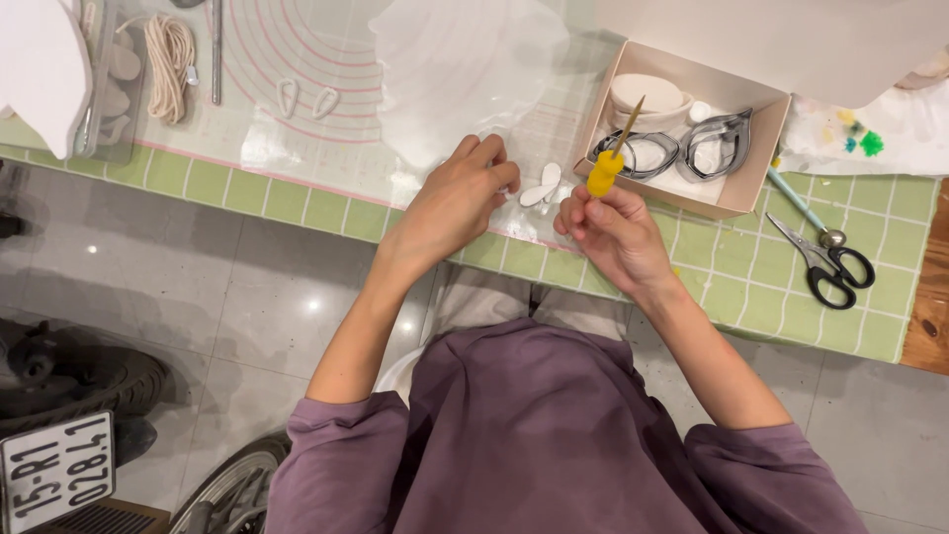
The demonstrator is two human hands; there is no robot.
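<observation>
Left hand (457,203): fingers curled, tips pressing on the clear plastic sheet (465,69); whether it pinches anything, I cannot tell.
Right hand (615,229): clenched around a yellow-handled tool (605,170), tip pointing up and away.
White petal pieces (542,188): between the two hands, just beside the left fingertips (flat on the sheet).
Cardboard box (761,163): just beyond the right hand, metal cutters inside.
Scissors (825,259): well to the right of the right hand.

Open desk (297,203) left of left hand (457,193), bare tiles to the edge. Between the 2 hands, a narrow gap, blocked by white petals (542,188). Right hand (613,232) hemmed by box (756,163) just beyond; scissors (825,262) farther right. Tray (109,79) well apart, far left.
</observation>
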